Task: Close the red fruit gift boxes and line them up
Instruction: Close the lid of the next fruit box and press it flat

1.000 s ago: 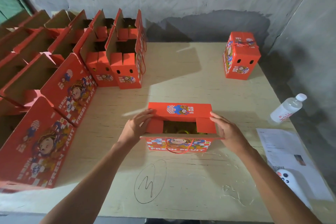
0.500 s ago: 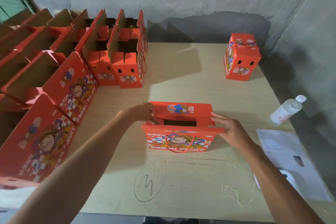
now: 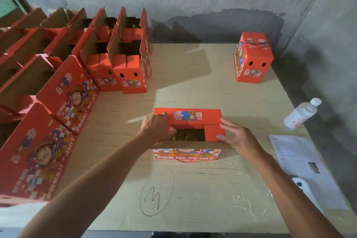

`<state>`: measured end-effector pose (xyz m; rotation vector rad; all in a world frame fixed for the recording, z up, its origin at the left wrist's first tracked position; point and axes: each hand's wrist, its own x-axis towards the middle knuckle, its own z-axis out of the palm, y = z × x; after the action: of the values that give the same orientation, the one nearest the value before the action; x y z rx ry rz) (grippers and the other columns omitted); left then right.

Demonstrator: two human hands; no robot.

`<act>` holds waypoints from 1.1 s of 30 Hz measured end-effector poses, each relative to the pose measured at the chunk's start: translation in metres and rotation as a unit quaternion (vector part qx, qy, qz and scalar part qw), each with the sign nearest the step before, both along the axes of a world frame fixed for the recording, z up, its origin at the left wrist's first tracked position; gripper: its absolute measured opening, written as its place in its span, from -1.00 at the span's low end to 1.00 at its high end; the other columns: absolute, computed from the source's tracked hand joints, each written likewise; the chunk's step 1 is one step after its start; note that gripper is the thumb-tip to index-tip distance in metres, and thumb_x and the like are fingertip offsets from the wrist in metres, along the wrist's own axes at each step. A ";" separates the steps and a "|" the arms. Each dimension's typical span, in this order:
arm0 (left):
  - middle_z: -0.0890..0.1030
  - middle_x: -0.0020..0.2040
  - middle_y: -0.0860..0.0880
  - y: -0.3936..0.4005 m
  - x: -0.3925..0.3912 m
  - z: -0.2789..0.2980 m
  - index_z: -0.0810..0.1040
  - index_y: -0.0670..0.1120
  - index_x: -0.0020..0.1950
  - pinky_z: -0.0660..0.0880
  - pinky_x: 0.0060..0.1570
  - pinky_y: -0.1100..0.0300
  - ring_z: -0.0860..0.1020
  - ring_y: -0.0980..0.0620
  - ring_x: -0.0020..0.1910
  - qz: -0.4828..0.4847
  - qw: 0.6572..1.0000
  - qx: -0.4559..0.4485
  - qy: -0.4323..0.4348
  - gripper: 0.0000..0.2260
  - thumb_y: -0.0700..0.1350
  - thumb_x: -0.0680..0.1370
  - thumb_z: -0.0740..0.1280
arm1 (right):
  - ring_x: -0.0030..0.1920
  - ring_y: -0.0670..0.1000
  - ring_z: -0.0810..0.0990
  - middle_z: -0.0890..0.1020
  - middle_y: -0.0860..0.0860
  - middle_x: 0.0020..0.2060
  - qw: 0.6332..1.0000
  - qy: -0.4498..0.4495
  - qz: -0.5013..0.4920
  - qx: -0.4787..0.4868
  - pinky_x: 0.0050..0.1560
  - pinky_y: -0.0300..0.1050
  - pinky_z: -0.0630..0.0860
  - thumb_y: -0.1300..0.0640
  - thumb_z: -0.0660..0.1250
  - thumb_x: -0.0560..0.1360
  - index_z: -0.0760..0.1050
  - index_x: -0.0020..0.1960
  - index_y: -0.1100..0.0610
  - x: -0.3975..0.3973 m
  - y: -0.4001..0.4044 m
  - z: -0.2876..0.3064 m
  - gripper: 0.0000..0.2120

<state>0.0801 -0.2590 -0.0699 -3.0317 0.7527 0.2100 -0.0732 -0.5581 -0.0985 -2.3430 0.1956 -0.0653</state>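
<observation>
The red gift box (image 3: 187, 152) being worked on stands near the middle of the plywood surface (image 3: 193, 87), its long axis running left to right across the view and its printed "FRESH FRUIT" side with the cord handle facing the person. Its top is only partly shut: the far flap (image 3: 195, 116) lies flat over the back half, a small end flap (image 3: 214, 132) is folded in on the right, and a dark opening remains between them. The left hand (image 3: 157, 128) has its fingers curled over the left end flap, pressing it into the opening (half a second ago it was held higher at the box's left corner). The right hand (image 3: 238, 140) lies with fingers fairly straight and spread, thumb and fingertips resting on the right end flap, much where it was before. One closed box (image 3: 251, 60) stands upright at the far right of the surface, well apart, while rows of open boxes (image 3: 127, 67) fill the left side. A water bottle (image 3: 301, 114) and a printed sheet (image 3: 301, 164) lie to the right.
</observation>
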 end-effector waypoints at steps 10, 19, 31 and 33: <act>0.58 -0.08 -0.08 0.059 -0.006 -0.011 0.61 -0.16 -0.01 0.54 -0.06 -0.07 0.57 -0.13 -0.13 -0.095 0.939 -0.329 0.037 -0.85 -0.14 0.66 0.29 | 0.49 -0.22 0.38 0.33 -0.20 0.55 0.997 -0.040 0.050 -0.035 0.48 -0.34 0.28 0.05 0.33 0.65 0.54 0.44 0.09 -0.009 0.000 -0.007 -0.63; 0.61 0.28 0.01 0.099 -0.037 -0.007 0.50 -0.12 0.44 0.53 0.23 -0.16 0.56 -0.06 0.25 -0.132 0.932 -0.339 0.003 -0.53 -0.08 0.53 0.36 | 0.50 -0.35 0.25 0.20 -0.45 0.54 0.997 0.038 0.073 -0.009 0.46 -0.20 0.26 0.08 0.30 0.55 0.53 0.38 -0.26 -0.017 0.002 0.005 -0.56; 0.23 0.58 -0.22 0.047 -0.055 -0.005 0.07 -0.13 0.65 0.36 0.44 -0.13 0.33 -0.19 0.50 -0.011 0.946 -0.317 -0.062 -0.16 0.10 0.54 0.45 | 0.15 0.03 0.65 0.61 -0.02 0.28 0.973 -0.101 -0.202 -0.053 0.02 0.00 0.58 -0.13 0.38 0.60 0.40 0.50 0.06 0.001 0.061 0.010 -0.45; 0.20 0.63 -0.18 0.041 -0.054 -0.006 0.19 -0.14 0.63 0.21 0.53 -0.12 0.22 -0.17 0.59 -0.044 0.961 -0.256 -0.094 -0.28 0.17 0.60 0.35 | 0.27 0.01 0.59 0.54 -0.01 0.39 0.972 -0.117 -0.178 -0.096 0.07 0.03 0.61 -0.03 0.35 0.64 0.35 0.56 0.05 0.003 0.067 0.008 -0.47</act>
<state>0.0260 -0.2176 -0.0764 -3.4027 1.0649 -0.3249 -0.0697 -0.4912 -0.0907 -2.4392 0.5088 -0.5564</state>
